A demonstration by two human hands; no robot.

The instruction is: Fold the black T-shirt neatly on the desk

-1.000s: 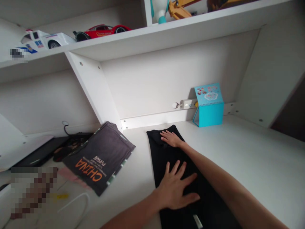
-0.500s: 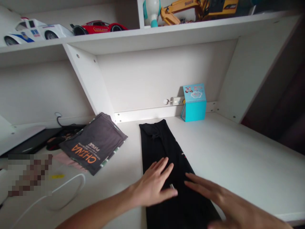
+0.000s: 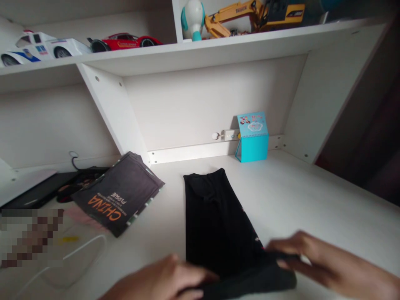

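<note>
Black trousers (image 3: 215, 216) lie lengthwise on the white desk, waistband end away from me, with small light and red marks along the right edge. The near part is lifted and doubled over into a fold. My right hand (image 3: 308, 256) is closed on the right end of this fold, thumb below and fingers above. At the fold's left end my left hand (image 3: 175, 277), somewhat blurred, is closed on the cloth. Its fingertips are partly hidden by the fabric.
A folded grey shirt (image 3: 115, 193) with orange lettering lies on the left, near a white cable (image 3: 84, 246) and a dark flat device (image 3: 40, 187). A turquoise desk calendar (image 3: 254, 146) stands at the back by a socket. Toy vehicles, including a yellow excavator (image 3: 237, 14), fill the shelf above.
Both hands, earlier spread over the trousers, have moved toward me and closed on the near part. That part is now raised and folded over. The waistband end sits slightly nearer.
</note>
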